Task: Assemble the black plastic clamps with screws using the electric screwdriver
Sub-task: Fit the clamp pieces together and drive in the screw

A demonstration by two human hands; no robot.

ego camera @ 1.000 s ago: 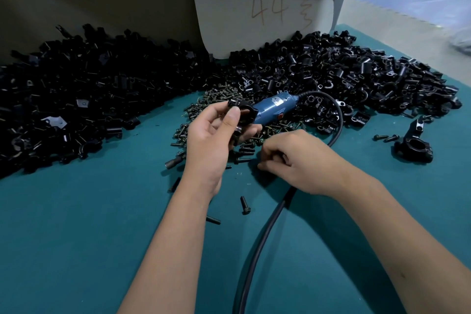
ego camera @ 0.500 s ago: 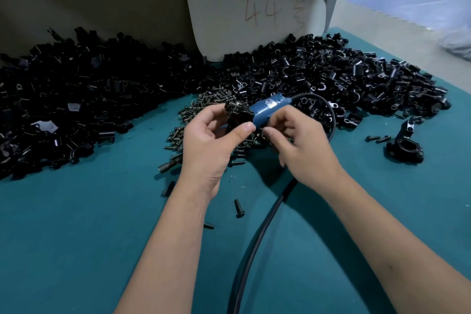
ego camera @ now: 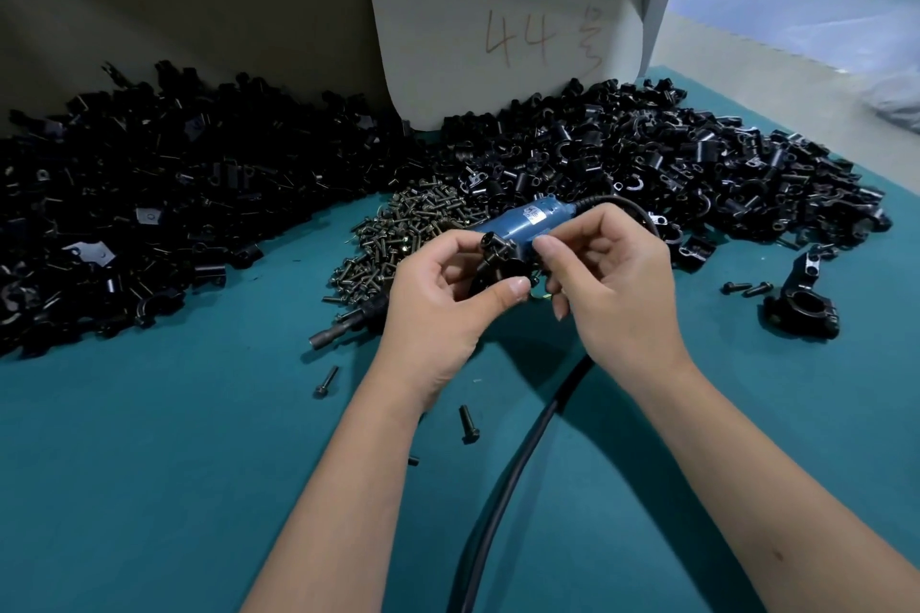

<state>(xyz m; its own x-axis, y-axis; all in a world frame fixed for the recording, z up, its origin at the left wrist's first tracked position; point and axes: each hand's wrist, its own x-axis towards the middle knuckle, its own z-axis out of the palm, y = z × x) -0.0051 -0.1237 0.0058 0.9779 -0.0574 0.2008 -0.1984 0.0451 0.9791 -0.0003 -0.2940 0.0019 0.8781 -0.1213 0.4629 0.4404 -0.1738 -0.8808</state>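
Observation:
My left hand [ego camera: 438, 304] grips a black plastic clamp [ego camera: 498, 259] between thumb and fingers, above the teal table. My right hand [ego camera: 612, 284] is against the clamp's right side, its thumb and forefinger pinching something small there; what it pinches is hidden. The blue electric screwdriver [ego camera: 527, 222] lies on the table just behind both hands, its metal bit [ego camera: 338, 334] poking out to the left below my left hand. A heap of screws [ego camera: 398, 234] lies left of the screwdriver. Its black cable [ego camera: 513, 473] runs toward me between my forearms.
Large piles of black clamp parts fill the left [ego camera: 149, 204] and the back right [ego camera: 672, 169]. An assembled clamp [ego camera: 801, 304] with two screws [ego camera: 744, 288] lies at the right. Loose screws [ego camera: 468, 423] lie near my left wrist. A board marked 44 [ego camera: 508, 30] leans at the back.
My right hand rose from the table by the screws and came up to the clamp held in my left hand. The left hand kept hold of the clamp.

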